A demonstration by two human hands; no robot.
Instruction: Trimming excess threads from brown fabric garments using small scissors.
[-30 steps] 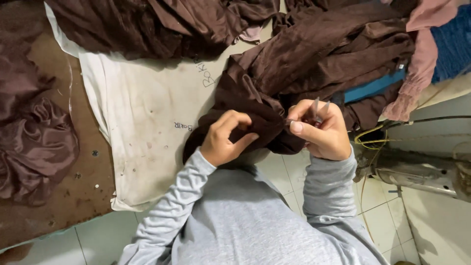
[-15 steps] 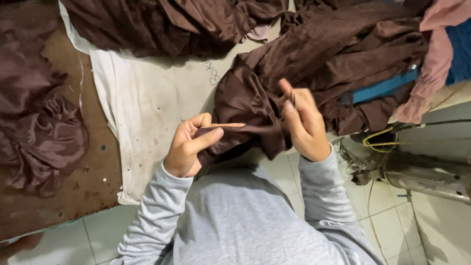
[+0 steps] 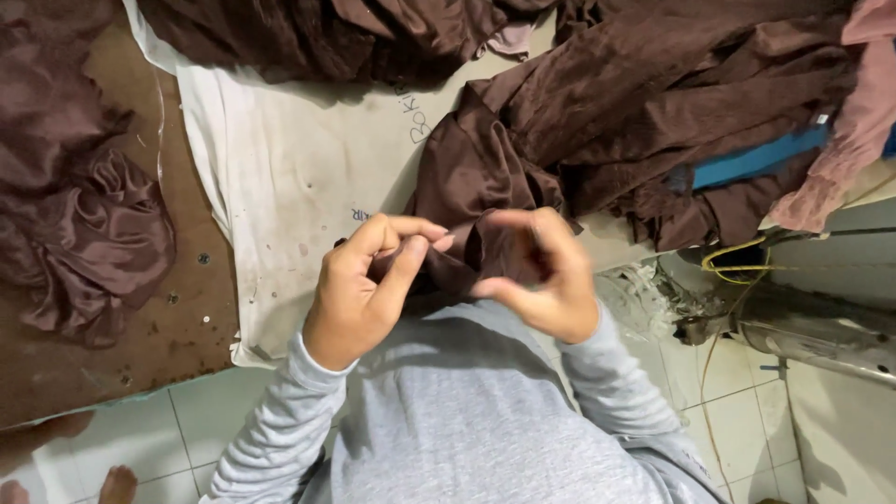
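The left hand (image 3: 359,289) pinches a fold of brown cloth (image 3: 485,187) between thumb and bent fingers. Just beside it, the right hand (image 3: 546,275) curls around the same fold, fingers blurred; its grip point is hard to make out.

Brown cloth (image 3: 485,177) looks satiny and creased; the white sheet (image 3: 308,177) matt, stained.

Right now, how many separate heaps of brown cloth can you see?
3. One heap lies at the left on the brown board, one along the top edge, one at upper right, reaching the hands. Folds may hide more.
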